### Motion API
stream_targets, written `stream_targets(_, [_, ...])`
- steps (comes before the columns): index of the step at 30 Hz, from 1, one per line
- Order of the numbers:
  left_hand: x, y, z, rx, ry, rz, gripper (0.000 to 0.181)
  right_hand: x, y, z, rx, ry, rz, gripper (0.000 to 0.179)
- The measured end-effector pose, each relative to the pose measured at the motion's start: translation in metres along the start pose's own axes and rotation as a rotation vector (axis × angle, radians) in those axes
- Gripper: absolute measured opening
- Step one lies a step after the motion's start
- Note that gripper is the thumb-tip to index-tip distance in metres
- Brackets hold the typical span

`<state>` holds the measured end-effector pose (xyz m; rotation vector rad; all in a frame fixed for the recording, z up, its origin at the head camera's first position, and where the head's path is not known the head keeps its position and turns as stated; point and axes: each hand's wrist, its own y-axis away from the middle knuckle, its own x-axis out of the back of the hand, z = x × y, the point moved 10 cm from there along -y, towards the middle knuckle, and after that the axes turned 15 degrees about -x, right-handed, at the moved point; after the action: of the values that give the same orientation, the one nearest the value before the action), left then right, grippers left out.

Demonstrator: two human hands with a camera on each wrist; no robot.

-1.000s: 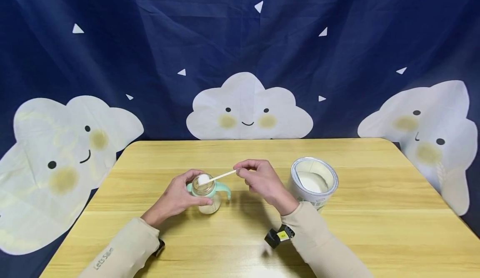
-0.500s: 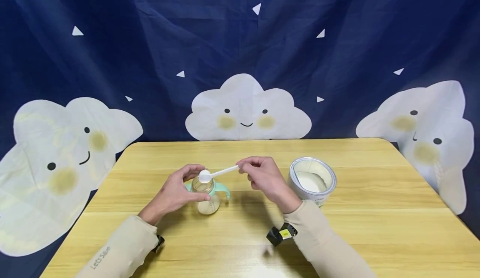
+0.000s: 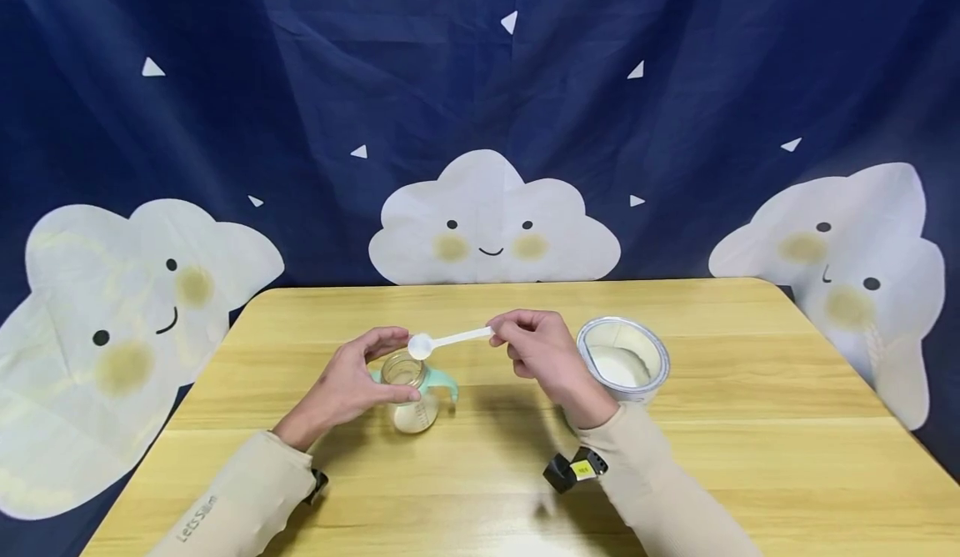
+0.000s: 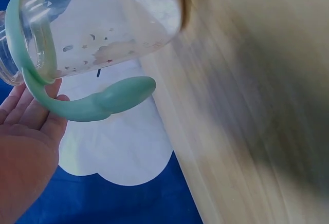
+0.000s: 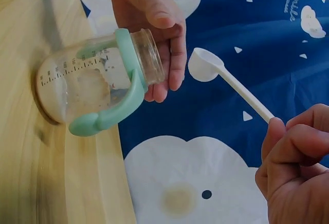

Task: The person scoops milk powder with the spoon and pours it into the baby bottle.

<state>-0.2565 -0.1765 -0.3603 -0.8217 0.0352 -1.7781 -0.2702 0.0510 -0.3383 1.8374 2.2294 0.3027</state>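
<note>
A clear baby bottle point(image 3: 415, 415) with a mint-green two-handled ring point(image 5: 134, 93) stands upright and uncapped on the table, pale contents at its base. My left hand point(image 3: 345, 386) is cupped loosely about its neck, fingers point(image 4: 33, 108) behind and thumb in front. In the right wrist view the thumb looks apart from the bottle; finger contact is unclear. My right hand point(image 3: 543, 353) pinches the end of a white measuring scoop point(image 5: 204, 66) between thumb and fingers. The scoop's bowl hangs just above the bottle's mouth, to its right, and looks empty in the right wrist view.
A round tub point(image 3: 624, 357) of white powder stands uncovered on the right, beside my right forearm. The wooden table point(image 3: 480, 490) ends at a dark blue curtain point(image 3: 480, 82) printed with clouds. A black wrist camera point(image 3: 573, 469) sits on my right wrist.
The scoop has turned upright from its tipped position over the bottle's mouth and risen to the right with my right hand. My left hand has loosened and risen slightly; the bottle has stayed put.
</note>
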Motion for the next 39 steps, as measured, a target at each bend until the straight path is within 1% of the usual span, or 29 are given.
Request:
stream_targets(3, [-0.001, -0.001, 0.001, -0.008, 0.001, -0.004, 0.076, 0.004, 0.002, -0.002, 0.013, 0.010, 0.007, 0.018])
stream_targets(10, [-0.002, -0.005, 0.007, -0.022, -0.008, -0.008, 0.079, 0.013, 0.006, -0.004, 0.006, 0.018, 0.023, 0.017])
stream_targets(17, [-0.006, -0.009, 0.012, -0.044, -0.039, -0.013, 0.081, 0.021, 0.011, -0.008, 0.011, 0.001, 0.026, 0.015])
stream_targets(21, [-0.009, -0.011, 0.017, -0.059, -0.059, -0.019, 0.081, 0.024, 0.014, -0.011, 0.025, 0.012, 0.025, 0.015])
stream_targets(26, [-0.010, -0.017, 0.023, -0.079, -0.046, -0.023, 0.081, 0.029, 0.018, -0.017, 0.034, 0.039, 0.038, 0.016])
stream_targets(31, [-0.012, -0.021, 0.026, -0.073, -0.034, -0.032, 0.082, 0.035, 0.021, -0.023, 0.039, 0.041, 0.048, 0.015])
stream_targets(39, [-0.020, -0.029, 0.031, -0.069, -0.009, -0.034, 0.084, 0.048, 0.026, -0.031, 0.055, 0.035, 0.056, 0.014])
